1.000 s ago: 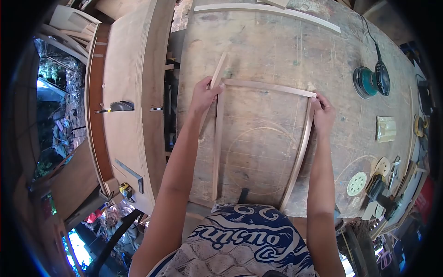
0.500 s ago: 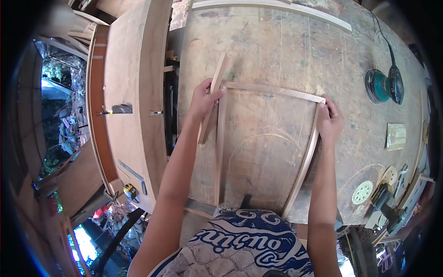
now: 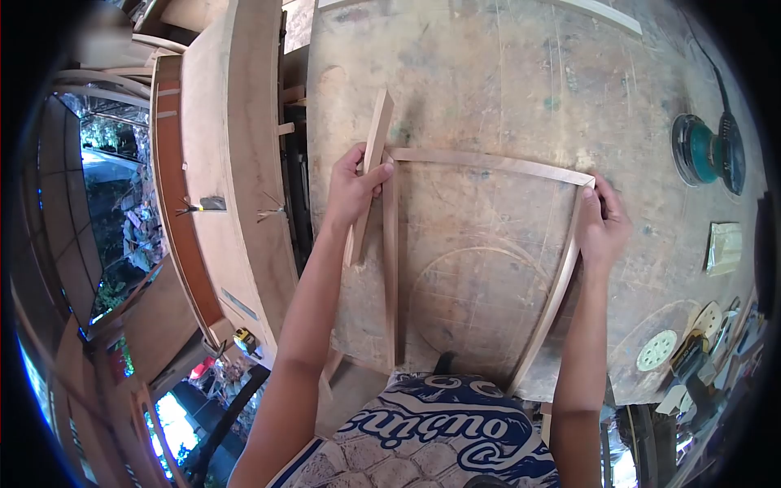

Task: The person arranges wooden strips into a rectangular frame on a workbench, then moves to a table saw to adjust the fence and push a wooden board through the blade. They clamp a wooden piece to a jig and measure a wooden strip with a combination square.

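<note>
Three thin wooden strips form a three-sided frame on the workbench: a far strip, a left strip and a right strip. My left hand is closed around a separate short wooden strip, held slanted against the frame's far left corner, with the thumb touching that corner. My right hand grips the far right corner, where a diagonal joint line shows between the two strips. The near ends of both side strips reach toward my body.
On the workbench lie a green and black sander with its cord, a folded sheet of sandpaper, a sanding disc and a cordless drill. Another wooden strip lies at the far edge. A plywood piece borders the left side.
The view has shifted slightly, so the bench tools appear farther right. Both hands keep their hold at the two corners, and the frame looks otherwise the same.
</note>
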Available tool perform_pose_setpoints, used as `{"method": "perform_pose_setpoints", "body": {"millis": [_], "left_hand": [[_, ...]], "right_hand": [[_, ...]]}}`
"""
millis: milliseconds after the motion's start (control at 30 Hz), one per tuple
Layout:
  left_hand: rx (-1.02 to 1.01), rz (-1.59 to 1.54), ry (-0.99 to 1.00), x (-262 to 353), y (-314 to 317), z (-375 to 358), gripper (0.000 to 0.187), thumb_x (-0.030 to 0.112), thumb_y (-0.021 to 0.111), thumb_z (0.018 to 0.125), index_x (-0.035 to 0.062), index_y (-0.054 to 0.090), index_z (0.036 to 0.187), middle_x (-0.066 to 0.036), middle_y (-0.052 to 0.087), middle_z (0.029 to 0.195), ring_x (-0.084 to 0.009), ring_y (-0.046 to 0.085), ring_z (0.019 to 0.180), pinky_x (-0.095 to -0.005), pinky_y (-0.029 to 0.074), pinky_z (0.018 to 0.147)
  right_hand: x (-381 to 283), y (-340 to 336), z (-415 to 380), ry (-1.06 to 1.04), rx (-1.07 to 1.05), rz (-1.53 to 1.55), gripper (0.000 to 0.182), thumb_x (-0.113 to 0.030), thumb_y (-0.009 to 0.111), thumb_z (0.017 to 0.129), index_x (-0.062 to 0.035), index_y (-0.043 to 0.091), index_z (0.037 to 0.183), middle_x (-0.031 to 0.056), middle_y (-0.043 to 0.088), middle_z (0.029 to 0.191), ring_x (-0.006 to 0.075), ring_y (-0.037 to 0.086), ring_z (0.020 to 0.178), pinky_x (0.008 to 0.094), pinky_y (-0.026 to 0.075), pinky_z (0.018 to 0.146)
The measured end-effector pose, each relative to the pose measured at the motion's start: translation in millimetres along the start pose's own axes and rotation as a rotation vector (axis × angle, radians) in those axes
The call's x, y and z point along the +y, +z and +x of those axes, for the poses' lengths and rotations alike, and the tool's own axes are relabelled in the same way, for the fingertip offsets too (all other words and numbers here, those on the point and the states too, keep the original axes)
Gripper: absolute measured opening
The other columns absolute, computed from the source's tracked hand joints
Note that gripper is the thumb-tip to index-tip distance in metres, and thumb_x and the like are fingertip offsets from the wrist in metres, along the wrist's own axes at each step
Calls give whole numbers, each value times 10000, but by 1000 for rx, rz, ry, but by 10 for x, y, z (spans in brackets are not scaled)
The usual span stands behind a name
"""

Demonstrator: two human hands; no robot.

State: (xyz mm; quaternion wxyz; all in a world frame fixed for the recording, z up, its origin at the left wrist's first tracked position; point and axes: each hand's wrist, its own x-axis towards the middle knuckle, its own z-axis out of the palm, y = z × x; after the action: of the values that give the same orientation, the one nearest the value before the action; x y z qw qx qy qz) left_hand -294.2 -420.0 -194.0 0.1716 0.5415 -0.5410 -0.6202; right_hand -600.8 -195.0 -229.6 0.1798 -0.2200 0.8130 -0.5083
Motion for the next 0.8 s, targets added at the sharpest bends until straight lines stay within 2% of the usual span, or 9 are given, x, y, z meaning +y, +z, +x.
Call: {"method": "perform_pose_setpoints", "body": {"millis": [100, 200, 300, 367, 400, 500, 633, 667, 800], "left_hand": [[-20, 18, 31, 96, 25, -33, 397, 56, 724, 903, 31, 616, 1285, 34, 621, 850, -41, 510, 600, -213, 417, 532], [-85, -11, 19, 82, -105, -15, 409, 104, 705, 935, 34, 602, 1324, 40, 607, 852, -41, 512, 618, -218, 427, 549], [14, -114, 59, 121, -207, -254, 200, 152, 671, 963, 58, 652, 1138, 38, 566, 783, -47, 485, 596, -214, 410, 539], [-3, -63, 80, 136, -287, -578, 166, 203, 634, 991, 72, 643, 1092, 37, 556, 784, -50, 474, 594, -216, 405, 544], [-6, -39, 92, 159, -322, -768, 165, 229, 615, 1005, 79, 638, 1069, 36, 551, 785, -51, 469, 594, -217, 402, 547], [-160, -95, 99, 245, -183, -1687, 215, 289, 578, 1029, 79, 608, 997, 29, 559, 811, -55, 485, 612, -225, 411, 560], [-351, -223, 54, -145, -7, -2506, 323, 259, 508, 1061, 36, 618, 1267, 16, 574, 876, -72, 513, 652, -233, 420, 568], [-387, -220, 44, -250, 52, -2674, 406, 241, 477, 1071, 36, 547, 1415, 9, 577, 891, -82, 519, 658, -239, 428, 573], [-545, -273, -43, -441, 278, -3282, 430, 260, 454, 1081, 26, 527, 1435, -2, 580, 885, -85, 523, 651, -239, 435, 576]], "right_hand": [[-25, -15, 4, 75, -13, 50, 322, -84, 709, 908, -18, 721, 1223, -24, 616, 859, 72, 543, 740, 216, 440, 674], [-18, -43, 49, 105, -44, 147, 371, -88, 710, 905, 5, 689, 1264, -39, 598, 833, 68, 522, 706, 212, 430, 657], [-178, -313, -2, 270, -91, 364, 424, -105, 690, 924, -4, 643, 1332, -35, 598, 816, 50, 481, 648, 221, 399, 587], [-225, -519, -182, 328, -68, 395, 422, -103, 676, 941, -8, 626, 1349, -45, 589, 787, 35, 448, 582, 226, 364, 508], [127, -542, -268, 214, -31, 255, 363, -100, 664, 953, -20, 660, 1307, -42, 593, 788, 32, 467, 597, 214, 360, 515], [52, -778, -1126, 139, -141, 241, 339, -109, 681, 928, -28, 695, 1257, 10, 676, 911, 84, 574, 744, 239, 471, 675], [-458, -1030, -2183, -38, -277, 189, 282, -99, 695, 917, -56, 728, 1194, 14, 694, 920, 84, 589, 768, 236, 482, 707], [-545, -1087, -2352, -48, -296, 183, 283, -88, 696, 918, -58, 728, 1198, 5, 684, 926, 72, 576, 765, 231, 477, 697], [-812, -1282, -2832, -77, -392, 187, 310, -60, 712, 907, -66, 722, 1217, 3, 669, 981, 50, 556, 760, 219, 470, 681]]}}
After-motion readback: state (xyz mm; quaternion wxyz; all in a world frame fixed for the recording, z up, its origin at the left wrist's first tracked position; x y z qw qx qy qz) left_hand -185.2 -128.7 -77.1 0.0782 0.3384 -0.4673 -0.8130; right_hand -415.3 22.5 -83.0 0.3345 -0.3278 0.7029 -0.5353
